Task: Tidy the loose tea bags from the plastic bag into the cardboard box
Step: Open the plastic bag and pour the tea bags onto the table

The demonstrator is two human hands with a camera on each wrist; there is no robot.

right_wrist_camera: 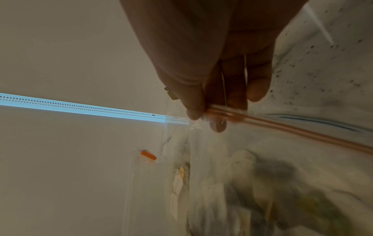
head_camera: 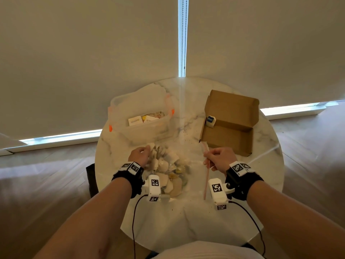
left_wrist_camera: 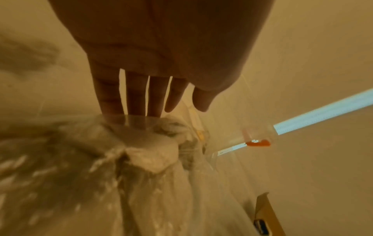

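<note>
The left hand sits at the lower centre-left of the head view, its fingers reaching nearly straight into the mouth of the plastic bag and touching the heap of tea bags inside; whether it has hold of one cannot be told. The right hand, lower centre-right, is curled and pinches the bag's pink zip strip between thumb and fingertips, holding that edge up off the table.

The tea bags lie in a pale, crumpled pile inside the clear plastic bag, between the two hands at the centre of the head view. The cardboard box stands open on the table at the right of centre, just beyond the right hand, with its lid flap raised; one small blue-labelled packet rests at its left corner. At the left of centre a clear plastic container with orange clips holds a few paper packets. Dark specks are scattered on the marble table near the box.
</note>
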